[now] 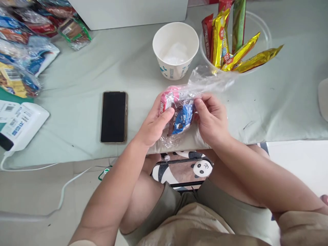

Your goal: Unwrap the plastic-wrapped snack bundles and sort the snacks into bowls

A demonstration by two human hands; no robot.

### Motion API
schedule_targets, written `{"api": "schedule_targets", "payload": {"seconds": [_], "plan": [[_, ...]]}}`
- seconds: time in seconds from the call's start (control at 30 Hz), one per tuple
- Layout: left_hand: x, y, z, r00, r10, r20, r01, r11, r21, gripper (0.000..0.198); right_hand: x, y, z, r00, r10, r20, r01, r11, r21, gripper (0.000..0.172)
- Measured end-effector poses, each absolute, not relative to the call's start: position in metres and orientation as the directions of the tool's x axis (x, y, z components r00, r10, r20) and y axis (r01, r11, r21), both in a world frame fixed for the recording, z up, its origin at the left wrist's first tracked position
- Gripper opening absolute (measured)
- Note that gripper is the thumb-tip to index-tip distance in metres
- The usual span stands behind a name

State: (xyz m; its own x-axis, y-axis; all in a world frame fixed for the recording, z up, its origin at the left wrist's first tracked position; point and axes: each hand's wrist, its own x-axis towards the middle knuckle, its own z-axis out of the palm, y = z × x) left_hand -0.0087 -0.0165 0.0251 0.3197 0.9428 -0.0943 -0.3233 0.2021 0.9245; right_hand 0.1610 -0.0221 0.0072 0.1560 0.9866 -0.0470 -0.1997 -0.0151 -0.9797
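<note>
Close to the table's near edge, my left hand [156,124] grips a clear plastic bag [212,82] with small snack packets inside. One is a blue and brown packet [183,118], another a pink and red packet [167,97]. My right hand [212,118] pinches the bag's right side between thumb and fingers. The loose end of the plastic spreads up and to the right. Just beyond my hands stands a white paper bowl [175,51] with something whitish at its bottom.
A clear round tub [266,34] at the back right holds several upright snack packets. On the left lie a phone [113,117], a white device [28,126] with a cable and a pile of bagged snacks [25,44]. A white box [130,13] stands behind.
</note>
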Motion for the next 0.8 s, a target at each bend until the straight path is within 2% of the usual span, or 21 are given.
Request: {"api": "schedule_targets", "payload": {"seconds": [0.17, 0.23, 0.3, 0.4, 0.5, 0.57, 0.67, 0.8], "plan": [[-0.010, -0.015, 0.027, 0.396, 0.885, -0.245, -0.364, 0.396, 0.843, 0.070, 0.162, -0.020, 0.009, 0.108, 0.982, -0.156, -0.325, -0.113, -0.939, 0.043], [-0.011, -0.013, 0.025, 0.397, 0.882, -0.255, -0.363, 0.406, 0.839, 0.068, 0.162, -0.020, 0.007, 0.103, 0.984, -0.146, -0.312, -0.107, -0.944, 0.041], [-0.014, -0.012, 0.022, 0.381, 0.908, -0.176, -0.336, 0.313, 0.889, 0.062, 0.164, -0.021, 0.006, 0.135, 0.989, -0.065, -0.232, -0.033, -0.972, 0.036], [-0.019, -0.011, 0.017, 0.424, 0.905, -0.037, -0.244, 0.154, 0.957, 0.055, 0.171, -0.021, 0.005, 0.191, 0.965, 0.180, 0.005, 0.182, -0.983, 0.027], [-0.024, -0.011, 0.014, 0.480, 0.877, -0.033, -0.196, 0.143, 0.970, 0.052, 0.180, -0.020, 0.009, 0.132, 0.903, 0.408, 0.290, 0.359, -0.887, 0.029], [-0.025, -0.012, 0.015, 0.491, 0.869, -0.067, -0.202, 0.188, 0.961, 0.053, 0.185, -0.018, 0.014, 0.019, 0.871, 0.491, 0.437, 0.435, -0.787, 0.029], [-0.026, -0.011, 0.019, 0.508, 0.852, -0.128, -0.223, 0.274, 0.936, 0.056, 0.190, -0.016, 0.020, -0.121, 0.860, 0.496, 0.544, 0.476, -0.691, 0.026], [-0.027, -0.011, 0.027, 0.498, 0.825, -0.269, -0.202, 0.412, 0.889, 0.057, 0.192, -0.017, 0.025, -0.068, 0.904, 0.422, 0.530, 0.391, -0.752, 0.011]]}}
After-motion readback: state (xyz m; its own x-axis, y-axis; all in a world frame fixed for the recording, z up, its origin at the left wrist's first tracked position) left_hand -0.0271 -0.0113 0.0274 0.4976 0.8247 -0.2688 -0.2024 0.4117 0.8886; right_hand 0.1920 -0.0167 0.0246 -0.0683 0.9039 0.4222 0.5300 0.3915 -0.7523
